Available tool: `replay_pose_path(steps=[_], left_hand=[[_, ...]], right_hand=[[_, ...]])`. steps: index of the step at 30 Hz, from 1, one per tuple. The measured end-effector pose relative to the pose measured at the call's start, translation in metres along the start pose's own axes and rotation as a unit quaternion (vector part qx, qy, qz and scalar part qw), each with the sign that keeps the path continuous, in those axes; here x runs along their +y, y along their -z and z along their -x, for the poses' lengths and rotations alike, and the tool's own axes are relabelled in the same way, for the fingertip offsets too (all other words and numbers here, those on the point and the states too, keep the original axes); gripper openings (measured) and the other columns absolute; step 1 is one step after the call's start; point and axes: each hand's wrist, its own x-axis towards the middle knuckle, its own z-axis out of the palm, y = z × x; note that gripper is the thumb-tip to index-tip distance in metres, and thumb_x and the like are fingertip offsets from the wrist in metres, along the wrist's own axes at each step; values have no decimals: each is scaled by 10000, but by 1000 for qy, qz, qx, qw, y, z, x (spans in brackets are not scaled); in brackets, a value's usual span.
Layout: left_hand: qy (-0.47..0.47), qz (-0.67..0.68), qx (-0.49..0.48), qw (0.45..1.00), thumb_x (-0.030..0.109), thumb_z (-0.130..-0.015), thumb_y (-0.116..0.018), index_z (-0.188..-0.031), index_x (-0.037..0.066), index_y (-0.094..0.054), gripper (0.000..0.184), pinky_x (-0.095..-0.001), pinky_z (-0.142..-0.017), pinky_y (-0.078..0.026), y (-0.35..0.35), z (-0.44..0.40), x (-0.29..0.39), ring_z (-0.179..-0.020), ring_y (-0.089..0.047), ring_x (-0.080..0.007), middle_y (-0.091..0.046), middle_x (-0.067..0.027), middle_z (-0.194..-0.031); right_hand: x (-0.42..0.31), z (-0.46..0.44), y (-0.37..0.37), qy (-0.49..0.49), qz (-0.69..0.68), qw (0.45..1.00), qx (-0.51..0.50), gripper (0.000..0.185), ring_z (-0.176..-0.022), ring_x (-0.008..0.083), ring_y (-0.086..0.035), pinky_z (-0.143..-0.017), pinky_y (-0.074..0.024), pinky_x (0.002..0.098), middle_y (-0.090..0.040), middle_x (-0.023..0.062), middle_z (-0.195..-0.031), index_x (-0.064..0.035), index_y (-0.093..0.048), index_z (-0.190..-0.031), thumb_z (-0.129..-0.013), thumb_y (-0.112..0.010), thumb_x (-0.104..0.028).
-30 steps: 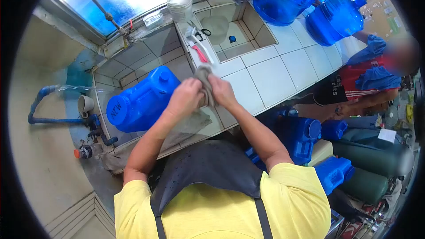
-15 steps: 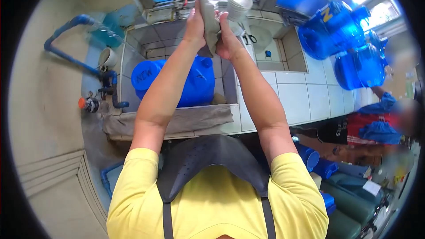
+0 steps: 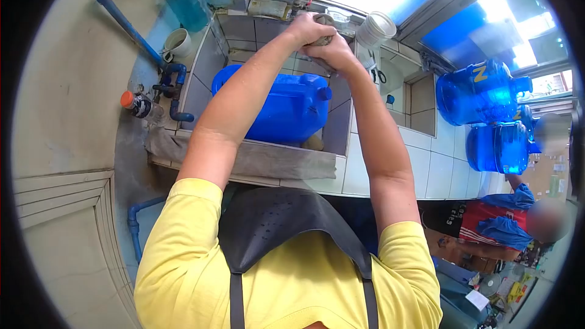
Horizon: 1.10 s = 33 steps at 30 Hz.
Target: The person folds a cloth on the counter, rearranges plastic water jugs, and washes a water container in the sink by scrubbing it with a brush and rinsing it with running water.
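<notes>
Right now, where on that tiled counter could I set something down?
The bare patch is the white tiles between the right arm, small sink and blue bottles. It's crowded in the larger basin, mostly filled by the blue jug, with the left hand, right hand and cloth above its far end.

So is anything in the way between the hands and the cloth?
No, nothing visible is: the left hand and right hand hold the cloth bunched between them. The jug lies in the basin, nearer the body, not between hands and cloth.
</notes>
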Motion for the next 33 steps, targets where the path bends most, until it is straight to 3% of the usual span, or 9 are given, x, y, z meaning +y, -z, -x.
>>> replay_pose_path(steps=[4, 5, 9, 14, 20, 26, 29, 31, 33], left_hand=[[8, -129, 56, 990, 378, -743, -763, -1012, 72, -755, 407, -346, -789, -563, -1, 1, -5, -847, -704, -266, -751, -125, -955], [8, -130, 53, 990, 378, -743, -763, -1012, 72, -755, 407, -346, -789, -563, 0, 3, -5, -847, -704, -266, -751, -125, -955], [43, -226, 106, 967, 403, -779, -699, -1034, 76, -754, 419, -398, -812, -562, -2, 7, -4, -885, -703, -334, -751, -149, -993], [22, -231, 147, 961, 343, -805, -665, -958, 67, -753, 327, -391, -765, -555, -4, 8, -9, -819, -689, -333, -754, -144, -930], [-7, -208, 127, 970, 347, -806, -676, -971, 67, -750, 333, -386, -774, -552, -6, 9, -11, -823, -687, -329, -753, -142, -942], [-39, -180, 80, 980, 394, -805, -692, -1041, 79, -745, 397, -404, -822, -552, -22, 21, -8, -879, -693, -344, -751, -141, -977], [-94, -115, 46, 988, 351, -787, -783, -1065, 42, -718, 421, -357, -791, -553, -29, 31, -1, -824, -691, -281, -750, -97, -942], [-107, -82, 19, 991, 365, -761, -810, -1081, 33, -712, 472, -365, -810, -549, -30, 47, 13, -852, -681, -284, -726, -107, -974], [-129, -19, -28, 991, 394, -709, -863, -1112, 16, -698, 577, -380, -849, -543, -30, 71, 31, -909, -660, -290, -678, -127, -1036]], right_hand=[[12, -19, -9, -27, 221, 974, 50, 439, -788, 252, -702, -731, -569, 329, -748, 134, -972, -4, -693, -1117, -767, -809, -242], [10, -20, -13, -28, 220, 974, 51, 439, -788, 252, -702, -731, -569, 329, -748, 134, -972, -4, -693, -1117, -767, -809, -242], [5, -24, -22, -1, 414, 909, 53, 352, -733, 317, -704, -672, -549, 403, -751, 177, -883, -7, -740, -914, -789, -750, -336], [10, -26, -28, -12, 442, 892, 91, 368, -752, 389, -701, -649, -531, 446, -750, 188, -892, -31, -752, -881, -786, -705, -384], [6, -16, -33, -57, 451, 881, 133, 366, -769, 410, -701, -645, -529, 453, -750, 190, -900, -30, -752, -864, -785, -687, -381], [0, 12, -22, -98, 476, 862, 144, 411, -824, 368, -708, -702, -560, 424, -757, 150, -968, -70, -752, -1006, -744, -753, -386], [-13, 41, -16, -61, 417, 894, 149, 555, -829, 343, -716, -720, -566, 413, -754, 153, -979, -49, -712, -1115, -722, -795, -431], [12, 52, 12, -6, 304, 944, 129, 829, -883, 303, -716, -778, -571, 386, -732, 174, -1049, 10, -600, -1264, -671, -861, -507], [-19, 95, 28, -43, 251, 957, 138, 936, -937, 302, -700, -801, -568, 369, -704, 197, -1108, 35, -544, -1318, -650, -881, -528]])
